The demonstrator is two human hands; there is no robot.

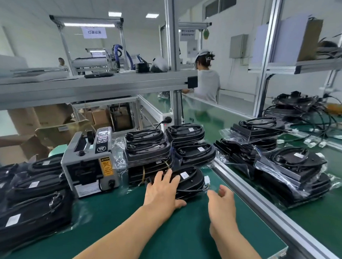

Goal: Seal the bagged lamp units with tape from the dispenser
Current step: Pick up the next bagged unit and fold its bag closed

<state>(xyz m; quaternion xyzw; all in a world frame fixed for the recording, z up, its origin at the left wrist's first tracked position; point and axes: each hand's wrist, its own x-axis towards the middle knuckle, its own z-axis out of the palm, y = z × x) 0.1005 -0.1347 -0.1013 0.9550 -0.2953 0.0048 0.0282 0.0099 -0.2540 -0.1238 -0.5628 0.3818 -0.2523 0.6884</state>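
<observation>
A black lamp unit [189,180] in a clear bag lies on the green mat [182,236] in front of a pile of other bagged units [165,146]. My left hand [162,189] rests on its near left end, fingers spread over the top and thumb at the front edge. Just right of the unit, my right hand [221,204] hovers with relaxed fingers and holds nothing. The grey tape dispenser [91,163] stands to the left of the pile, its front facing me.
Several bagged units [30,202] lie stacked at the left. An aluminium rail [260,208] borders the mat on the right; beyond it a conveyor carries more bagged units [287,166]. A shelf [90,85] runs overhead. A person [206,82] works farther back.
</observation>
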